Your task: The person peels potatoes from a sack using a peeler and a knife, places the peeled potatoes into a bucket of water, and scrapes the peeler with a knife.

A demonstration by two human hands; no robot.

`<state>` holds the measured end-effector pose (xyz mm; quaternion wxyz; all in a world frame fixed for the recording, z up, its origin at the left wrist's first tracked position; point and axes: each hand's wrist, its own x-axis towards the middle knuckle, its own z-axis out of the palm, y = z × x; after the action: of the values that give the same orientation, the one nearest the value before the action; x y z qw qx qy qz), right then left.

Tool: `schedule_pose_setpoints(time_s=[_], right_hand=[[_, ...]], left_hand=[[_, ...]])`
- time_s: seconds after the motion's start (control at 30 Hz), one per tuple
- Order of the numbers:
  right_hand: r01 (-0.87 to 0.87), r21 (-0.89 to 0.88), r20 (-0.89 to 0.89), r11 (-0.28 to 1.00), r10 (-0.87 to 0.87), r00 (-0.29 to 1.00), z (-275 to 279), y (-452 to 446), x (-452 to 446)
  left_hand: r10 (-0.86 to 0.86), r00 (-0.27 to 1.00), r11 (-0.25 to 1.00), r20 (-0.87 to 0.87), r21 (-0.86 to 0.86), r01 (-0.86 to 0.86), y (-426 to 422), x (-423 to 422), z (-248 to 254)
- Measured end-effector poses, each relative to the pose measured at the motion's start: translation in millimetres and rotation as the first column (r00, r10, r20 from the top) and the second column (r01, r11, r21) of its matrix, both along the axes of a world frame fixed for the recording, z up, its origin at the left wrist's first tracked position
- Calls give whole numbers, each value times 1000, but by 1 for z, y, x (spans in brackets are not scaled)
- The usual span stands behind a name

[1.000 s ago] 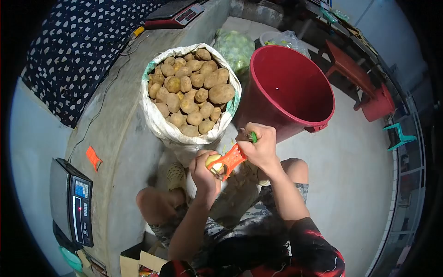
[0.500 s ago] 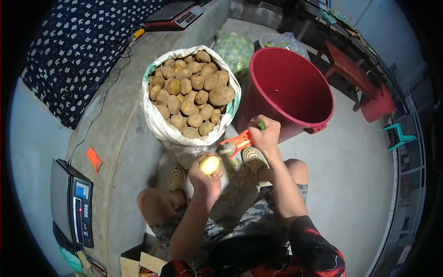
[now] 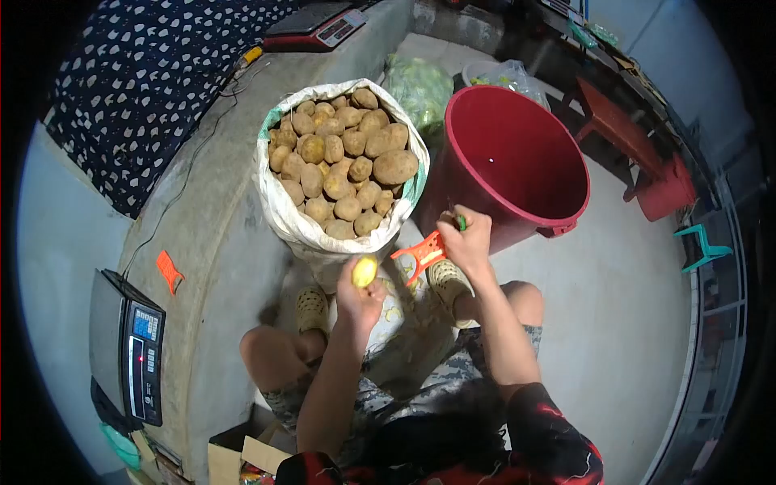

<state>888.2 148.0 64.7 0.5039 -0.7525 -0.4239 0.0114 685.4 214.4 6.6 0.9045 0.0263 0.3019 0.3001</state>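
Note:
My left hand [image 3: 356, 301] grips a pale yellow peeled potato [image 3: 364, 272], held upright just in front of the sack. In my right hand [image 3: 466, 240] is an orange peeler [image 3: 422, 254], its head pointing left toward the potato but apart from it. A bit of green shows at the top of that fist. Beyond my hands stands a white woven sack [image 3: 283, 212] with a rolled rim, full of unpeeled brown potatoes [image 3: 335, 185]. Thin peelings [image 3: 391, 314] lie on the floor between my feet.
A large red bin [image 3: 517, 162] stands right of the sack, close to my right hand. On the left ledge are a second orange peeler [image 3: 169, 272] and a digital scale [image 3: 139, 356]. Another scale [image 3: 315, 28] sits farther back. An open cardboard box [image 3: 234, 453] is near my left leg.
The potato in my left hand has turned more upright and risen slightly. My right hand with the peeler has shifted a little right and down. The whole view has shifted slightly.

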Motion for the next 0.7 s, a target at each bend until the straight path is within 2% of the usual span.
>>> schedule_pose_setpoints(time_s=[0.03, 0.1, 0.17, 0.2, 0.23, 0.3, 0.37, 0.43, 0.5, 0.53, 0.57, 0.6, 0.67, 0.7], right_hand=[[-23, -3, -7, 1000, 23, 1000, 0, 1, 0], [-27, -40, -4, 999, 27, 1000, -5, 1, -1], [-92, 1, 53, 996, 92, 994, -2, 1, -10], [-160, 10, 104, 987, 158, 982, 0, -1, -12], [-174, -72, 62, 982, 178, 982, 14, -3, -20], [-236, -93, 120, 967, 247, 962, 26, -7, -25], [-210, -88, 136, 974, 220, 966, 28, -5, -20], [-179, -91, 151, 980, 191, 970, 22, -3, -7], [-4, -205, 44, 979, 14, 999, 12, 5, 11], [-63, -189, -157, 980, 33, 987, 15, 4, 12], [-61, -188, -156, 980, 32, 987, 16, 2, 9], [-146, -197, -146, 969, 118, 982, 16, -3, 2], [-276, -177, -66, 945, 269, 961, 33, -5, -16], [-277, -178, -72, 944, 268, 961, 31, -5, -16]], left_hand=[[15, 998, 999, -61, -45, -18, 2, 3, -2], [-27, 999, 996, -42, -81, 24, -8, 1, 7], [-4, 983, 981, -184, 189, 39, -15, 4, 19], [-20, 986, 971, -167, 234, 59, -14, 4, 15], [-24, 986, 971, -165, 231, 62, -16, 7, 15], [177, 940, 896, -290, 443, -31, -20, 13, 22], [169, 948, 900, -270, 434, -36, -21, 9, 35], [48, 947, 844, -318, 520, 132, -21, 3, 40], [41, 942, 833, -333, 532, 152, -21, 2, 40], [87, 936, 785, -342, 602, 146, -22, 1, 40], [135, 929, 733, -346, 665, 141, -23, 0, 40], [136, 930, 734, -342, 665, 137, -23, 1, 41], [362, 843, 426, -399, 875, 231, -25, 2, 49], [360, 841, 429, -404, 872, 236, -26, 2, 49]])
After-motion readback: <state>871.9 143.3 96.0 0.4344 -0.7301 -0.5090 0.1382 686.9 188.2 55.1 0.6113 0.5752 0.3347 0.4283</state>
